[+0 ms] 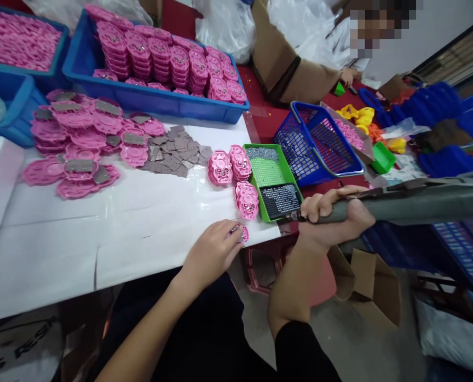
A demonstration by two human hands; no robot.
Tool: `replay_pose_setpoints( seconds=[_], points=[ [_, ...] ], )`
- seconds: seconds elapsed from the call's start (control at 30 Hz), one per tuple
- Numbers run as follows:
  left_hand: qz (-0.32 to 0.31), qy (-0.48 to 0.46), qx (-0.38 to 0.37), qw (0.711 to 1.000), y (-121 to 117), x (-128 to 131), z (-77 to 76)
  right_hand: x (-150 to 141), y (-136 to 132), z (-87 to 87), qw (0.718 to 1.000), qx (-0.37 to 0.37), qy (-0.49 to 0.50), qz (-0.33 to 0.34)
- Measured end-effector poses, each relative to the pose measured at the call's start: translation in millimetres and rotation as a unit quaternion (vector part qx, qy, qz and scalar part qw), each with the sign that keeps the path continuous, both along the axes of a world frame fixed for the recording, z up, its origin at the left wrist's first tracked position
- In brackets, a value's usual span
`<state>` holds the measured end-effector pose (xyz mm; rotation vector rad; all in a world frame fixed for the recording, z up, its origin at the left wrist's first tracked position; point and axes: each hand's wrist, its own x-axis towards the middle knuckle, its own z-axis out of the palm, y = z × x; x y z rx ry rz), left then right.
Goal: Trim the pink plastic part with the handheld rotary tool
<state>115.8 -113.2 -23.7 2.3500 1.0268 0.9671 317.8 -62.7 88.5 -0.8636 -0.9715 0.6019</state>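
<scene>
My left hand [209, 250] is closed around a small pink plastic part [244, 234] at the front edge of the white table; its fingers cover most of the part. My right hand [327, 217] grips a long grey-green electric screwdriver [423, 202], held nearly level. The screwdriver's tip is by the near corner of a black perforated plate [274, 204] with rows of small screws, inside a green tray [263, 213]. Loose silvery screws [262, 154] lie in the tray's far end. Beside it stand stacks of pink parts [220, 167] with screws in them.
Grey metal plates [176, 148] lie heaped mid-table, near pink parts topped with plates [80, 122]. Behind stands a blue bin [156, 101] of stacked pink parts. A blue basket [300, 170] is right of the tray. Another person's hand [348, 77] is at the far side.
</scene>
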Motion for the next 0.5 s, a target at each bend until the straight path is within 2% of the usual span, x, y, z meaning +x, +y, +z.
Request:
replay_pose_setpoints(
  seconds=[0.07, 0.17, 0.5],
  points=[
    [0.004, 0.008, 0.026, 1.000, -1, 0, -0.2, 11, 7, -2.2, 0.997, -0.012, 0.010, -0.073],
    [0.009, 0.013, 0.057, 0.998, -2, 0, -0.8, 20, 18, -9.1, 0.991, -0.030, 0.018, -0.131],
    [0.010, 0.031, 0.076, 0.997, -2, 0, -0.2, 19, 30, -17.5, 0.988, -0.064, 0.047, -0.131]
  ],
)
